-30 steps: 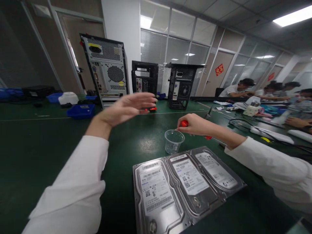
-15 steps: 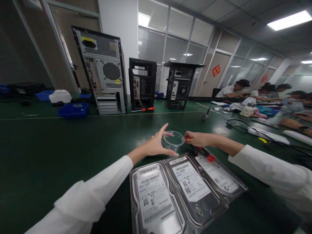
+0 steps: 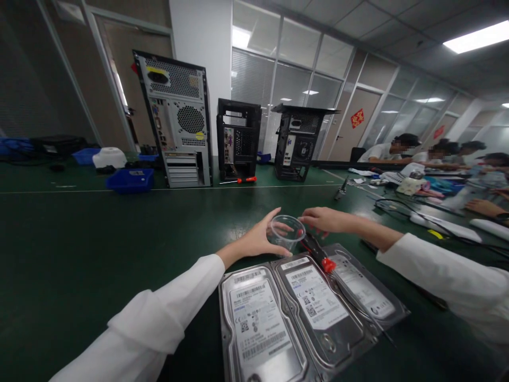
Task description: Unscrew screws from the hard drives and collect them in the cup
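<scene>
I have my left hand (image 3: 258, 237) wrapped round the clear cup (image 3: 293, 240), just right of the middle of the frame, thumb on the near side and fingers behind; my right hand (image 3: 330, 219) is by the cup's right side with its fingers bent, and I cannot tell if it grips anything; a screwdriver (image 3: 318, 254) slants over the three hard drives (image 3: 260, 331) at the lower middle of the frame, its handle near the cup; computer cases (image 3: 183, 127) stand on the green table (image 3: 99, 239) at the upper left and upper middle.
</scene>
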`<action>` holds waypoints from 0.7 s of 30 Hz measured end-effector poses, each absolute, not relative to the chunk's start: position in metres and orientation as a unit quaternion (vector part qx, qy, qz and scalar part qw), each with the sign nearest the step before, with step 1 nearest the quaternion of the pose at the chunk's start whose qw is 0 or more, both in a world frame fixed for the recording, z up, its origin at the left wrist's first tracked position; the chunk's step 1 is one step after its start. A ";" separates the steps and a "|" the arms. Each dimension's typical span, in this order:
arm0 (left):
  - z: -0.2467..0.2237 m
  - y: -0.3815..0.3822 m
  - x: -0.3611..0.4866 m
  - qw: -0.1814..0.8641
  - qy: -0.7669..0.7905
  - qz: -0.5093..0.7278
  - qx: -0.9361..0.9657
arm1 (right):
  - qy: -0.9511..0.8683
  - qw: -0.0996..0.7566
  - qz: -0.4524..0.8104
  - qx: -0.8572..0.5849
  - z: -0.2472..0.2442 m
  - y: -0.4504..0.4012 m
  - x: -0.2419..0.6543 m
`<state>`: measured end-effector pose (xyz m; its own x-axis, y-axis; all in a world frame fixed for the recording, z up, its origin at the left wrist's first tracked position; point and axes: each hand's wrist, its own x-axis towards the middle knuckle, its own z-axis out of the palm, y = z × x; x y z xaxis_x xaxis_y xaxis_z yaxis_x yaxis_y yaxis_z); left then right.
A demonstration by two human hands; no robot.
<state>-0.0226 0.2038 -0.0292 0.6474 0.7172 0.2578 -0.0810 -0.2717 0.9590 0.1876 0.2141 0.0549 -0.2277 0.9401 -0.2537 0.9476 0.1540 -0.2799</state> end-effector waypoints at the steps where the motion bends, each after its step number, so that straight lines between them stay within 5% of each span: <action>1: -0.029 0.205 -0.023 0.550 0.215 0.366 0.719 | 0.776 -0.021 -0.176 0.606 0.063 0.215 0.190; 6: -0.035 0.214 -0.024 0.502 0.176 0.416 0.737 | 0.878 -0.138 -0.070 0.452 0.100 0.192 0.181; 11: -0.036 0.212 -0.023 0.540 0.184 0.398 0.718 | 0.947 -0.049 -0.026 0.316 0.092 0.159 0.156; 21: -0.042 0.216 -0.028 0.505 0.171 0.370 0.761 | 0.952 0.031 0.072 0.297 0.062 0.162 0.139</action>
